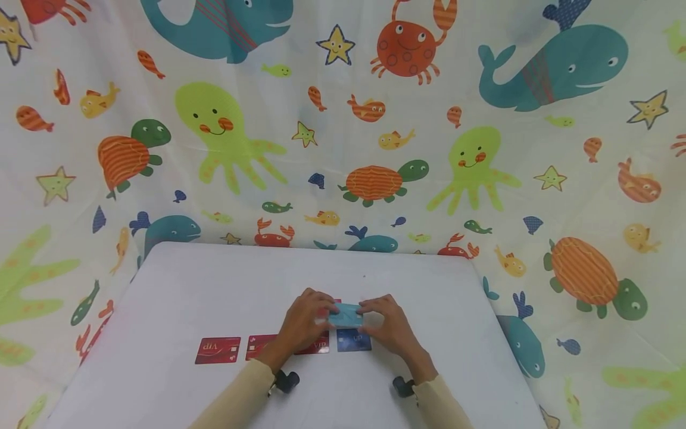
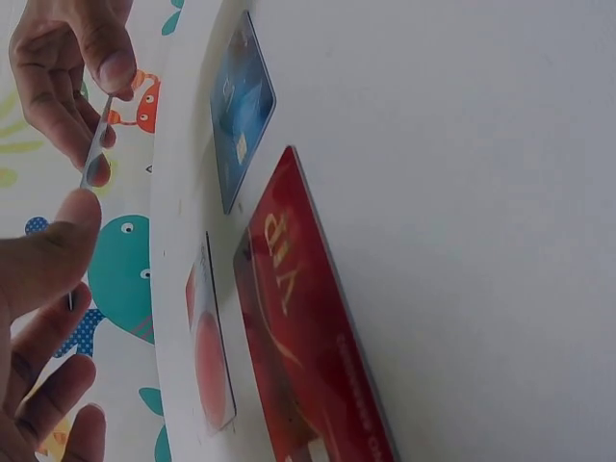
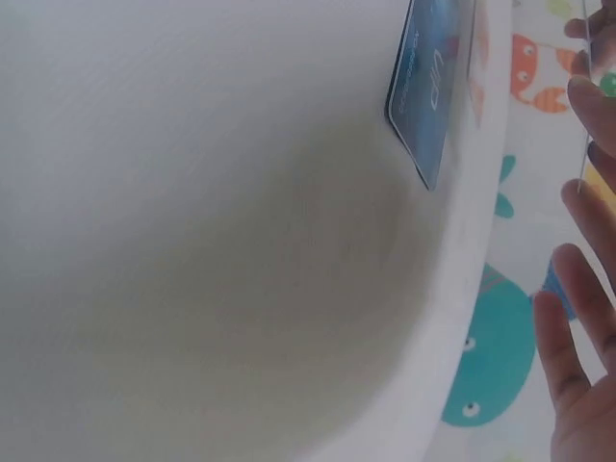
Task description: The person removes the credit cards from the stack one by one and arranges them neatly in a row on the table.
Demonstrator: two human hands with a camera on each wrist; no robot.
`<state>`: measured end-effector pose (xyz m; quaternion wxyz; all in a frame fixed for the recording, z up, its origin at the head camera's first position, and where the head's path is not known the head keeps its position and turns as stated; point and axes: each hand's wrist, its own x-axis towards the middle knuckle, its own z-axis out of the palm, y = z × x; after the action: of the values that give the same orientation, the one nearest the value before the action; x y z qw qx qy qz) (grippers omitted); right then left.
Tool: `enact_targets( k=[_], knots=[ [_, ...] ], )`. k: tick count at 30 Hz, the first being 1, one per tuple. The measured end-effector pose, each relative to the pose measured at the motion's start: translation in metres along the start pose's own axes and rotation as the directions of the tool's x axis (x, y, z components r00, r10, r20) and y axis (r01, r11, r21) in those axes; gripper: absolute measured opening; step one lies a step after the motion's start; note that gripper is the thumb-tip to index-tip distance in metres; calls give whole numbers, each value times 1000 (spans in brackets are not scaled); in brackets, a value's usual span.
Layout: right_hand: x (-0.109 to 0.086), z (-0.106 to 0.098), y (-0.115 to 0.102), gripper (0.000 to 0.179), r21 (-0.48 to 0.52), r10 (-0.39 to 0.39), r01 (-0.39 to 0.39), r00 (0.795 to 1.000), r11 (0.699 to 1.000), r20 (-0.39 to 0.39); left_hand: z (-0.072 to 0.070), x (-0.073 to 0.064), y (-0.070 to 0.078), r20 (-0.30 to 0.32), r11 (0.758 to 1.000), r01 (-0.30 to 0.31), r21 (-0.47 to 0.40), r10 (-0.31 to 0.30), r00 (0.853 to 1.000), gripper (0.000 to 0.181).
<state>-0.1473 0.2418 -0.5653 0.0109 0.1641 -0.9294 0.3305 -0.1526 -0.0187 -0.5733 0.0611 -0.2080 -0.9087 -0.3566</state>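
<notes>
Over the table, both hands hold a light blue card (image 1: 345,316) by its ends. My left hand (image 1: 308,319) pinches the left end, its thumb (image 2: 72,217) on the card's near face in the left wrist view. At the other end, my right hand (image 1: 390,322) grips the card between thumb and fingers. Seen from the right wrist, the card shows as a thin edge (image 3: 584,144). Just below the held card lies a blue VIP card (image 1: 354,341). A pale card with a red patch (image 2: 210,356) is partly hidden behind the left hand in the head view.
Left of the blue VIP card lie red VIP cards in a row: one at the far left (image 1: 217,350), one in the middle (image 1: 259,345), and one (image 1: 318,344) partly covered by my left hand. The white table (image 1: 241,280) ends at a curtain with sea animals (image 1: 343,137).
</notes>
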Motion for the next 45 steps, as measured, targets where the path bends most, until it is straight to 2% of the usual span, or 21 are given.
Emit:
enact_targets(
  k=[6,36,45],
  knots=[
    [-8,-6,-1,37,21,8,-8,1000,1000,-6,3,-1,6,12,1000,5,-9,-5,1000,33],
    [-35,-22,8,46,-14,63,-64,996,998,-61,20,-1,31,41,996,-92,-6,92,995,30],
    [-42,-26,14,44,-4,44,-44,995,999,-89,24,-2,34,72,994,-105,-21,106,992,29]
  ],
)
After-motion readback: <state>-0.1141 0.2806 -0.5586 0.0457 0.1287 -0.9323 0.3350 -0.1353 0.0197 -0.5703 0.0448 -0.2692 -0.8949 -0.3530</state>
